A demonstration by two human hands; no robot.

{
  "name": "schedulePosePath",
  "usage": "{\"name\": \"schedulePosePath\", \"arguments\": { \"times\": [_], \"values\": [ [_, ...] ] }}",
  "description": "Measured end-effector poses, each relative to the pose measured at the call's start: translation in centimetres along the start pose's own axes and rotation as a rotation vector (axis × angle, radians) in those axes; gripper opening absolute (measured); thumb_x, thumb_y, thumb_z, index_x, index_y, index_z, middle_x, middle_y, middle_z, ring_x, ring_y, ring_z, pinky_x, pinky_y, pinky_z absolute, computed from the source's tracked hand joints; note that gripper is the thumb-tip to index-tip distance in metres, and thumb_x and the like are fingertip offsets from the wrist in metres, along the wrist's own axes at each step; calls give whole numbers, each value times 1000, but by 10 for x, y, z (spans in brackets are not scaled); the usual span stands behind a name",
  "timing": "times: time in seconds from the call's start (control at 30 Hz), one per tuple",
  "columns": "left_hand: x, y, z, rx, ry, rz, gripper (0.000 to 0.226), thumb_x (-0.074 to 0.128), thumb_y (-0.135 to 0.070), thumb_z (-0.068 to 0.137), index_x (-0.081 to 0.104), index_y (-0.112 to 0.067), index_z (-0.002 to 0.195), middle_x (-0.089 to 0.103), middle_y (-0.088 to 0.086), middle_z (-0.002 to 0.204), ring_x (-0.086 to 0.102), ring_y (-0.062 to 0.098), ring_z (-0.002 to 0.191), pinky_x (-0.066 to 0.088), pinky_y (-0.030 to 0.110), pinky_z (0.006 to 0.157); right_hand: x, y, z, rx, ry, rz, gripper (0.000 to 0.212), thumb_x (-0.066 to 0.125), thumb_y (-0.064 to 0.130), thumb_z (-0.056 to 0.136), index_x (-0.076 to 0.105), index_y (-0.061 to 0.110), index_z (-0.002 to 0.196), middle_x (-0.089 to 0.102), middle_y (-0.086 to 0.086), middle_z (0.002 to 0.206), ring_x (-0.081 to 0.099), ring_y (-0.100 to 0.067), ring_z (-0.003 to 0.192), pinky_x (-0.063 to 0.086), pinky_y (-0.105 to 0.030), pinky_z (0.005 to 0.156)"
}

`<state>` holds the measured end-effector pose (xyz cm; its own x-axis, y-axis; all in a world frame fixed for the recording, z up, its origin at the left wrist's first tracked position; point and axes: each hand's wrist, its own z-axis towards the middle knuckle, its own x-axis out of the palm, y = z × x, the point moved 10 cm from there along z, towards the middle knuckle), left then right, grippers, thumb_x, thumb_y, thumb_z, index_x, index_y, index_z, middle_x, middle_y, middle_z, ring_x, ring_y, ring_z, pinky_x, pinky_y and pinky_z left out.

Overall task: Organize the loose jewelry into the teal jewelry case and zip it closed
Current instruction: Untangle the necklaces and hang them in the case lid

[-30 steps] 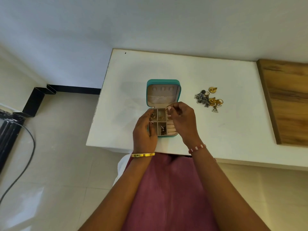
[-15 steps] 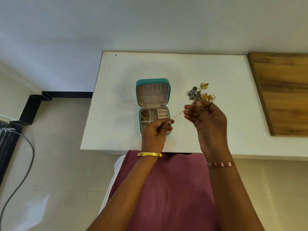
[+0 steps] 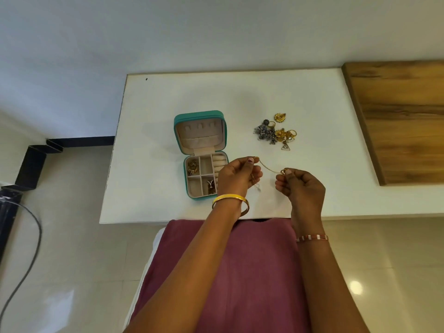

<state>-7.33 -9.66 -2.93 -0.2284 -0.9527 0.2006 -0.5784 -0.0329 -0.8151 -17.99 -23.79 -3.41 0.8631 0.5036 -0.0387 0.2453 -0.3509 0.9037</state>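
chain (image 3: 269, 167) now stretched between both hands

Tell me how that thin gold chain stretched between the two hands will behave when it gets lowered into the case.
The chain is probably floppy: it sags between the left hand and right hand, with a loose end dangling below the left. It looks very fine, so likely light and prone to tangle. Lowered into the teal case, it would probably pool rather than lie straight.

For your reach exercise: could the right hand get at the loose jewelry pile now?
Probably not yet: the path over the table to the pile looks free, but the right hand pinches a chain shared with the left hand.
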Motion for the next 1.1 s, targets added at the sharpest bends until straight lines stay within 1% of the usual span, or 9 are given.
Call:
{"name": "schedulePosePath", "arguments": {
  "times": [0.13, 0.23, 0.37, 0.47, 0.57, 0.8, 0.9, 0.97, 1.1],
  "values": [
    [12, 17, 5, -80, 0, 59, 22, 47, -6, 92, 62, 5, 103, 58, 3, 66, 57, 11, 59, 53, 20, 63, -11, -7, 11, -65, -62, -291, 7, 61, 8, 85, 66, 8, 80, 63, -3, 66, 58, -5, 50, 54, -28, 67],
    [9, 24, 9, -69, -33, 188, 22, 48, -4, 90, 63, 5, 104, 59, 4, 67, 56, 10, 58, 52, 19, 63, -7, -5, 11, -143, -47, -438, 8, 62, 10, 84, 66, 8, 78, 64, -9, 69, 56, -4, 47, 46, -18, 61],
    [6, 18, 7, 17, -61, 436, 23, 51, -5, 88, 66, -3, 105, 69, 18, 100, 63, 28, 91, 51, 38, 92, 1, 0, 9, -224, -23, -559, 12, 62, 10, 84, 70, 3, 91, 69, -13, 84, 63, -26, 71, 47, -24, 68],
    [5, 7, -1, 84, -69, 641, 29, 47, -7, 90, 60, -5, 117, 61, 12, 123, 55, 24, 117, 39, 29, 105, 5, 0, 8, -241, -4, -588, 14, 63, 8, 83, 70, 3, 94, 70, -14, 89, 65, -27, 77, 53, -34, 77],
    [2, -3, -9, 146, -64, 761, 34, 42, -5, 92, 53, -5, 125, 54, 10, 132, 48, 20, 124, 32, 22, 104, 6, 4, 5, -265, -11, -607, 15, 63, 8, 83, 69, 4, 97, 69, -13, 91, 59, -17, 76, 47, -25, 74],
    [-52, -26, -41, 308, -161, 577, 26, 50, -4, 89, 65, -12, 108, 66, -1, 106, 58, 6, 99, 42, 5, 85, 29, 30, -18, -427, 32, -604, 14, 62, 6, 84, 68, 5, 96, 68, -11, 91, 56, -12, 77, 37, 4, 64],
    [-95, -26, -48, 319, -337, 502, 22, 52, -3, 87, 67, -18, 94, 66, -2, 94, 63, 13, 93, 49, 26, 88, 64, 36, -40, -509, 166, -622, 11, 63, 5, 82, 70, 6, 91, 68, -10, 88, 56, -11, 74, 39, -3, 65],
    [-117, -24, -49, 323, -434, 432, 24, 50, 0, 87, 65, -18, 91, 66, -1, 91, 63, 14, 88, 50, 29, 87, 95, 34, -55, -557, 303, -683, 10, 64, 5, 82, 70, 6, 90, 67, -11, 87, 56, -13, 73, 41, -12, 67],
    [-132, -23, -46, 357, -536, 385, 26, 47, 1, 88, 66, -14, 96, 67, 4, 96, 62, 12, 85, 50, 15, 80, 148, 11, -76, -617, 520, -1021, 16, 57, 12, 87, 68, 5, 97, 61, -14, 98, 56, -26, 93, 44, -31, 73]
  ]
}}
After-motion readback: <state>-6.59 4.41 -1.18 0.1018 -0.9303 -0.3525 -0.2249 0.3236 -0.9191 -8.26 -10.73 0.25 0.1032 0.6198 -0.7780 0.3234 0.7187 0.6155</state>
